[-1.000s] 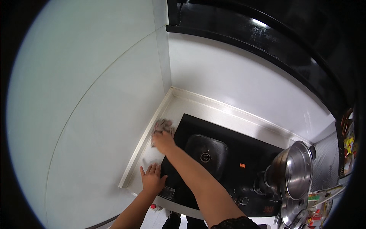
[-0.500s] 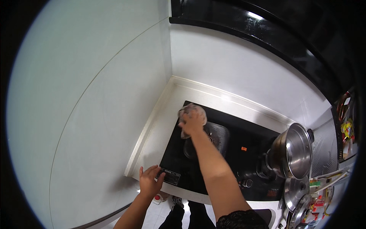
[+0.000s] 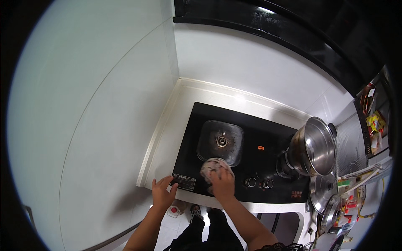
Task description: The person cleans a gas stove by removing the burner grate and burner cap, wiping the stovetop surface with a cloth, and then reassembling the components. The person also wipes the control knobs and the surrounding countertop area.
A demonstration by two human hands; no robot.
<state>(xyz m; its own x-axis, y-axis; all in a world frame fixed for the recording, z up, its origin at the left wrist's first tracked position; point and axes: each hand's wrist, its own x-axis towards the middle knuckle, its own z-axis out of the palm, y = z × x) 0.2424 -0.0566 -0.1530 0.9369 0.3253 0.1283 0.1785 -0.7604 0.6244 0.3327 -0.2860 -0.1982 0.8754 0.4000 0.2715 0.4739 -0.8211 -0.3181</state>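
A pale, dark-patterned cloth (image 3: 212, 165) lies bunched on the black glass gas hob (image 3: 259, 125), just in front of the left burner. My right hand (image 3: 222, 183) presses on it with the fingers bent over it, so part of the cloth is hidden. The left burner (image 3: 221, 142) is bare, with a square dark tray around its round centre; brownish marks show there. At the hob's front left corner, beside a label plate, my left hand (image 3: 164, 192) rests with fingers apart and nothing in it.
A large steel pot (image 3: 316, 146) stands over the right burner. Two control knobs (image 3: 259, 183) are right of the cloth. Steel lids (image 3: 323, 193) lean at the right. White walls rise at the left and back; a black range hood (image 3: 251, 25) hangs above.
My right hand has brought the cloth from the hob's back left corner to the front of the left burner, uncovering the burner. My left hand stays at the front left corner.
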